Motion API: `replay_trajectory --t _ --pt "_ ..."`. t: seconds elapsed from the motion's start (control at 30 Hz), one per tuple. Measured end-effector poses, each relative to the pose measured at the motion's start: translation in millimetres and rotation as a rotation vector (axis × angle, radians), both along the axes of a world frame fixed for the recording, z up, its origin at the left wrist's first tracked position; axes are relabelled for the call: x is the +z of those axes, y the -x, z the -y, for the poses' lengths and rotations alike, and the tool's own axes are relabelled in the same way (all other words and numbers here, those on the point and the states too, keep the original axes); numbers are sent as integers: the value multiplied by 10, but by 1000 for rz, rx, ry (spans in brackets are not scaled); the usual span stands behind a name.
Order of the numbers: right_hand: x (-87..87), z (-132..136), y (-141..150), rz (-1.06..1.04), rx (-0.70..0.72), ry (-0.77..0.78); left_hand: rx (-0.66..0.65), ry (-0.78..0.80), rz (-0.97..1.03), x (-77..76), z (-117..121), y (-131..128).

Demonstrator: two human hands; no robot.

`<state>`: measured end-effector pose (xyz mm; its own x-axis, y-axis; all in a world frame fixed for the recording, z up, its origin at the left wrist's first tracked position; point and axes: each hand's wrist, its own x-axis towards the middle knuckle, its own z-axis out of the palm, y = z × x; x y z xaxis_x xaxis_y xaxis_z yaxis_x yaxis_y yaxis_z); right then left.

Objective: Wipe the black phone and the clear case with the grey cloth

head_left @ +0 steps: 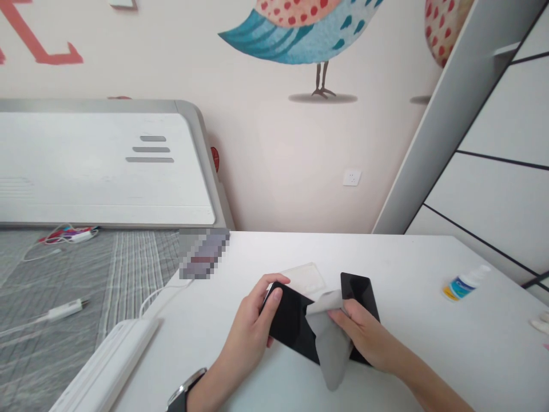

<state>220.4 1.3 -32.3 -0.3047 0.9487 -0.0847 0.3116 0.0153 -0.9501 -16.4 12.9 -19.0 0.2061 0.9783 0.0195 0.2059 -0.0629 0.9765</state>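
My left hand (pixel 257 315) grips one end of a black smartphone (pixel 294 320), thumb along its edge, glassy side up. In my right hand (pixel 364 329) a grey cleaning cloth (pixel 332 349) is pinched between thumb and fingers. The cloth hangs over the phone's right end and hides that part. Behind my right hand, a second black phone-like slab (pixel 359 286) is on the white table, partly covered by the hand and cloth. A clear, flat phone case (pixel 304 277) lies just beyond the held phone.
On the table's right side is a small white bottle (pixel 465 284) with a blue and yellow label, tipped at an angle. A long white plastic object (pixel 115 360) lies along the left edge. Further left is a bed (pixel 128 274) with a white charging cable plug (pixel 66 309).
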Motion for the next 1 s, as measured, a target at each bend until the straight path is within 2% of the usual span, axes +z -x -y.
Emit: replay_trajectory --t 0.1,0.13,0.2,0.27,0.37,0.43,0.47,0.53,0.63,0.7,0.8,0.9,1.0 --pt "127 56 53 -148 245 73 -45 25 13 17 0 -12" --pt "154 67 88 -182 290 94 -70 41 22 25 6 -20" --pt "143 79 165 -200 286 113 -100 83 40 40 20 -40" --pt "45 79 232 -164 189 118 -95 128 69 47 28 -54" --pt "-163 82 298 -188 -139 127 -119 172 214 49 15 -55" --pt "-246 89 333 -347 -322 192 -192 174 300 50 9 -52" --pt "-259 93 349 -458 -361 240 -226 166 304 53 14 -55" --pt "-236 98 376 -658 -361 294 -298 155 236 58 42 -70" --pt "-166 88 395 -793 -359 247 -366 171 128 48 103 -118" --pt "-151 63 385 -783 -381 201 -376 200 117 21 123 -151" --pt "-195 -4 318 -663 -473 128 -372 237 147 -36 92 -172" --pt "-268 -81 212 -564 -581 78 -280 259 123 -55 15 -140" --pt "-279 -125 137 -547 -531 63 -103 171 86 -7 -55 -64"
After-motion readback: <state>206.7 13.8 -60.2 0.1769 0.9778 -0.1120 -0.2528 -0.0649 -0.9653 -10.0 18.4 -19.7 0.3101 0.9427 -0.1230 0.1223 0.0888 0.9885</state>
